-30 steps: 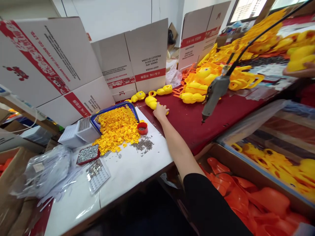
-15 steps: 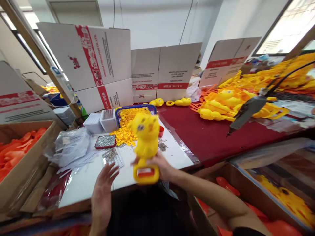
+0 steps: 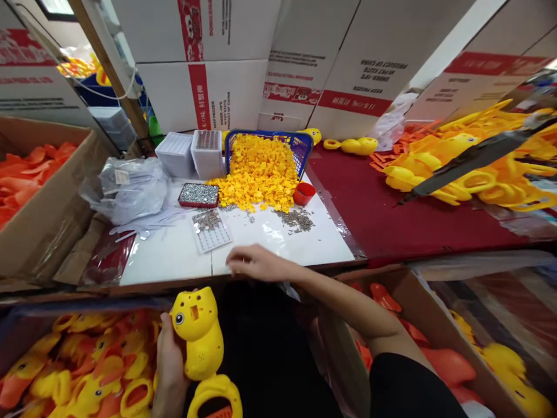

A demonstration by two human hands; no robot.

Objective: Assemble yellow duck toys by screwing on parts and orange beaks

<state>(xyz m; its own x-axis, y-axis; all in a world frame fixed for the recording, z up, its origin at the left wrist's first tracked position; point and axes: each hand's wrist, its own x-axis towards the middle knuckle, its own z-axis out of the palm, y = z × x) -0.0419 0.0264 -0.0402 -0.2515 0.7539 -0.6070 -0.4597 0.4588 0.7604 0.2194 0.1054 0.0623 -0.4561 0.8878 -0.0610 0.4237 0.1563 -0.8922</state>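
The yellow duck-shaped toy is in my left hand, above the box at the lower left; its ring handle points down. Its face shows one eye and a square opening. Near the front edge of the white board is my right hand, its fingers curled and pressed together; anything between the fingertips is too small to name. Beyond it lie a clear tray of small discs, a pile of small grey pieces and a heap of small yellow parts spilling from a blue basket.
A red cup and a red tray of metal pieces stand on the board. A hanging power tool is at the right, by piled yellow toys. Boxes of orange and yellow parts flank me, one at lower left.
The yellow toy has passed from my right hand to my left hand and moved down and left. My right hand has let go of it. The view has tilted downward.
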